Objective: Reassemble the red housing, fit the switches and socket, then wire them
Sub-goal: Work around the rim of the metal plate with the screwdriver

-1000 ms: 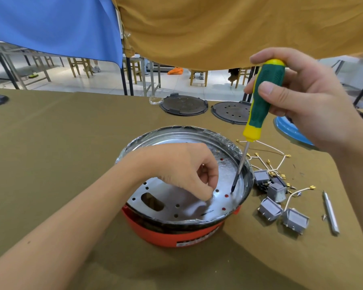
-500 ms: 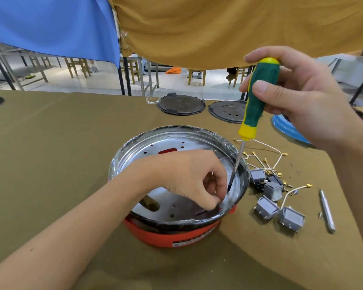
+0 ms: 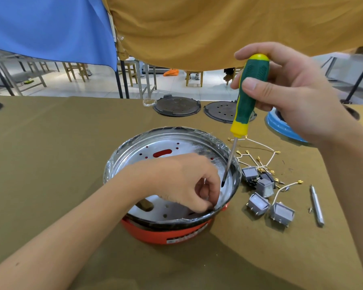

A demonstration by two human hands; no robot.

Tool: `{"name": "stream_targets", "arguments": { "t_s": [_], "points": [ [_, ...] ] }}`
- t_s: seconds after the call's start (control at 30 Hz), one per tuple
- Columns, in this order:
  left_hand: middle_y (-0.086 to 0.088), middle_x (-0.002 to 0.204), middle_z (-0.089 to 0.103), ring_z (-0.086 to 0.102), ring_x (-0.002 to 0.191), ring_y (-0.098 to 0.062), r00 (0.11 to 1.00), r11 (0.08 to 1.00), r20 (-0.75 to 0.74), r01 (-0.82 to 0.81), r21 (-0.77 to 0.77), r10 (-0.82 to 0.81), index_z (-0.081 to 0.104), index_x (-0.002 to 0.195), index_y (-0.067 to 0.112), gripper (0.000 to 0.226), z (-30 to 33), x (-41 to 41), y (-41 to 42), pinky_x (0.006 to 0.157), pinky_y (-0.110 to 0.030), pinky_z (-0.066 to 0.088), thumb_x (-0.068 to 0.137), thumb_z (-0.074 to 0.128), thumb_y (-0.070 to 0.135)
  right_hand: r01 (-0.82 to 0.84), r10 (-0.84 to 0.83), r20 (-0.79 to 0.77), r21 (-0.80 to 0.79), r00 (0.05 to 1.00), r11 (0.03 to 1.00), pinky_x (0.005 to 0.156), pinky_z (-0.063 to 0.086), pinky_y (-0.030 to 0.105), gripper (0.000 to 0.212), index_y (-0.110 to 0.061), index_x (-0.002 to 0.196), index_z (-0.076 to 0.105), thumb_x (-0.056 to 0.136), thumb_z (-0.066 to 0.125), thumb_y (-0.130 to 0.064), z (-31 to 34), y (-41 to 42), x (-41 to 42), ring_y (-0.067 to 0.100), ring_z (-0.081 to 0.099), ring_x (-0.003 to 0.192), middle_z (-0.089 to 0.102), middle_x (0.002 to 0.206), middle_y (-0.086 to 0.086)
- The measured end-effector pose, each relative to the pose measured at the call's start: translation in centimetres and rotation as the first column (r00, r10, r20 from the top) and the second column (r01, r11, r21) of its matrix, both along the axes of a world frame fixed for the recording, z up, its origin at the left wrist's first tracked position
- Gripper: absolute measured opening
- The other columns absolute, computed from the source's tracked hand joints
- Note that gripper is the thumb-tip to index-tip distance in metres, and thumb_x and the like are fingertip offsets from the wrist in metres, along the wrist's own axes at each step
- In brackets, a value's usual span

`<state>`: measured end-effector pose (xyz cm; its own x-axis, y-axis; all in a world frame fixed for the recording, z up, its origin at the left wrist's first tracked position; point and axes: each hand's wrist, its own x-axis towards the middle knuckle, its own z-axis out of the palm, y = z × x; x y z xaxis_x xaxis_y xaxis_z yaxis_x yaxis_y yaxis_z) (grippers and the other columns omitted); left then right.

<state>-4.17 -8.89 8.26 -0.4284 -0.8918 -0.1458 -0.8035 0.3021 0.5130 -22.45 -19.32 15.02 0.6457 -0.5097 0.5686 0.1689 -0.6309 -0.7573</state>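
The red housing [image 3: 168,233] sits on the cloth-covered table with a silver metal pan [image 3: 176,143] seated in it. My left hand [image 3: 182,181] reaches into the pan near its front right wall, fingertips pinched together on something too small to make out. My right hand [image 3: 289,91] grips a green and yellow screwdriver [image 3: 246,101] upright, its tip hanging inside the pan just right of my left fingers. Several grey switches [image 3: 260,201] and white wires [image 3: 258,155] with brass terminals lie right of the housing.
A loose metal bit [image 3: 316,206] lies right of the switches. Two dark round plates [image 3: 176,106] [image 3: 222,110] rest at the table's far edge, and a blue disc [image 3: 281,126] sits behind my right hand. Hanging cloth and chairs are beyond the table.
My left hand has slid right and toward the pan's front right wall. The screwdriver and my right hand drifted slightly left, the tip staying close to the left fingers.
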Motion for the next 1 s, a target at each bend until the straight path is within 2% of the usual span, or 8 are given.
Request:
{"name": "stream_targets", "arguments": {
  "t_s": [0.13,0.27,0.37,0.47,0.53,0.73,0.87,1.0],
  "points": [
    [0.011,0.09,0.065,0.062,0.086,-0.004,0.998,0.999,0.051,-0.034,-0.013,0.034,0.074,0.093,0.025,0.011,0.7,0.3,1.9,0.083,-0.03,0.052,0.089,0.065,0.028,0.006,-0.006,0.002,-0.011,1.0,1.0,0.057,0.039,0.02,0.035,-0.018,0.124,0.057,0.089,0.065,-0.017,0.2,0.3,-0.2,0.018,0.051,0.076,0.052,0.107,0.039],
    [0.02,0.102,0.051,0.051,0.095,0.003,0.972,0.994,0.226,-0.043,-0.097,0.064,0.062,0.107,0.038,0.045,0.3,0.4,4.3,0.081,-0.014,0.042,0.078,0.061,0.073,0.001,-0.001,0.011,-0.005,1.0,1.0,0.056,0.036,0.023,0.034,-0.02,0.122,0.058,0.089,0.066,-0.019,0.4,0.5,-0.4,0.022,0.047,0.078,0.053,0.106,0.039],
    [0.014,0.103,0.049,0.048,0.088,-0.003,0.945,0.967,0.31,-0.023,-0.253,0.103,0.064,0.103,0.029,0.035,-0.7,-0.9,4.9,0.082,-0.026,0.044,0.085,0.061,0.06,-0.011,0.011,0.01,-0.006,1.0,1.0,0.056,0.038,0.02,0.034,-0.017,0.122,0.057,0.089,0.065,-0.017,0.4,0.8,-0.2,0.022,0.048,0.078,0.053,0.105,0.039],
    [0.007,0.092,0.051,0.049,0.078,-0.009,0.967,0.941,0.215,-0.059,-0.334,0.137,0.061,0.076,0.021,0.026,-1.0,-1.3,5.1,0.076,-0.036,0.045,0.091,0.06,0.042,-0.023,0.023,0.005,-0.025,1.0,0.999,0.06,0.043,0.014,0.035,-0.013,0.124,0.056,0.09,0.064,-0.014,0.4,1.2,-0.1,0.015,0.052,0.078,0.052,0.106,0.04],
    [0.003,0.086,0.054,0.05,0.076,-0.012,0.978,0.931,0.13,-0.108,-0.347,0.162,0.065,0.072,0.016,0.028,-0.6,-0.8,5.0,0.072,-0.033,0.043,0.091,0.064,0.036,-0.014,0.014,0.004,-0.036,1.0,0.999,0.06,0.043,0.014,0.034,-0.012,0.124,0.056,0.091,0.064,-0.013,0.6,1.4,-0.3,0.015,0.052,0.079,0.052,0.106,0.04],
    [-0.002,0.077,0.048,0.045,0.074,-0.011,0.977,0.933,0.09,-0.153,-0.326,0.191,0.058,0.061,0.012,0.04,0.5,-0.4,4.3,0.062,-0.018,0.03,0.093,0.064,0.035,0.048,-0.045,0.045,-0.064,0.998,0.997,0.057,0.039,0.022,0.032,-0.013,0.122,0.055,0.091,0.065,-0.016,1.3,1.7,-1.1,0.021,0.051,0.079,0.051,0.105,0.041],
    [0.005,0.074,0.044,0.047,0.067,-0.001,0.979,0.951,0.045,-0.18,-0.252,0.197,0.05,0.053,0.025,0.043,1.2,-0.4,3.8,0.06,-0.013,0.031,0.093,0.063,0.034,0.098,-0.094,0.046,-0.09,0.995,0.991,0.058,0.04,0.022,0.033,-0.01,0.123,0.053,0.092,0.064,-0.014,1.3,2.1,-1.6,0.024,0.047,0.079,0.051,0.105,0.041],
    [0.002,0.081,0.047,0.048,0.07,-0.008,0.981,0.975,0.082,-0.161,-0.151,0.175,0.058,0.062,0.008,0.042,1.6,-0.1,4.0,0.067,-0.018,0.039,0.096,0.059,0.032,0.131,-0.129,0.027,-0.113,0.991,0.985,0.059,0.041,0.023,0.032,-0.008,0.125,0.052,0.094,0.062,-0.012,1.3,2.7,-1.8,0.021,0.048,0.078,0.052,0.106,0.04]
  ]
}}
